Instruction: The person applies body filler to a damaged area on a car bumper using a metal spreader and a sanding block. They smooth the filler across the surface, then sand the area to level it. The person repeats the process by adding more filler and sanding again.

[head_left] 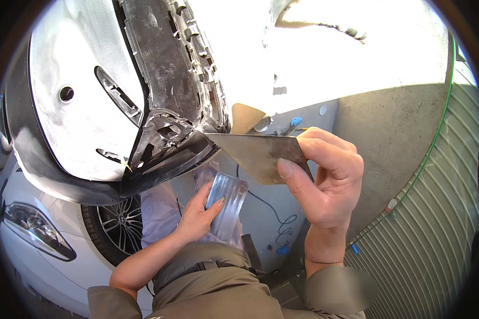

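Note:
My right hand (330, 181) is raised and pinches a thin metal scraper blade (255, 154) between thumb and fingers. The blade's far corner points left, beside the lower corner of a car bumper (80, 117) in view; whether they touch I cannot tell. Lower down, near my waist, my left hand (197, 215) grips a silver rectangular metal spreader (230, 204) with streaks along it. The bumper has a white sanded-looking face, a round hole, slots and a black edge with a row of clips.
At lower left stands a white car (53, 223) with its headlight and wheel (114, 223). A cable (282, 218) lies coiled on the grey floor. A green hose (436, 138) runs along ribbed metal (426, 228) at right. A blue-handled tool (295, 122) lies beyond the blade.

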Motion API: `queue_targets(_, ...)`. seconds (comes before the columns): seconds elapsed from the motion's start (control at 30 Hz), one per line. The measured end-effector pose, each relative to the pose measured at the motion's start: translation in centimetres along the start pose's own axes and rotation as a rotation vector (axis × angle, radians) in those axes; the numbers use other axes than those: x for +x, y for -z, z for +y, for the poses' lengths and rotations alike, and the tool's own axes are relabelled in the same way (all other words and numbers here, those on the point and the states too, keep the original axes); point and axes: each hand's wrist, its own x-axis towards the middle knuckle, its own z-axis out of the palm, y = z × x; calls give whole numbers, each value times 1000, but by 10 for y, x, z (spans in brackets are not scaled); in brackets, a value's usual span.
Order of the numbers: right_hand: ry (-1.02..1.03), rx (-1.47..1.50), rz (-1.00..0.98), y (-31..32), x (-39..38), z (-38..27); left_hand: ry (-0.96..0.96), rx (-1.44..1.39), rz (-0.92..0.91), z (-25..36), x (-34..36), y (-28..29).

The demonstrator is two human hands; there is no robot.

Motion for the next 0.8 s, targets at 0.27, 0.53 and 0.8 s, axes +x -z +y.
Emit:
queue_targets(0.27, 182, -169, 124, 6, 10, 7, 31, 82, 10, -9, 2, -3)
queue_targets(0.53, 612, -752, 244, 9, 84, 4, -42, 99, 44, -15, 1, -3)
queue_targets(0.8, 926, -849, 210, 9, 133, 16, -40, 32, 57, -27, 0, 4)
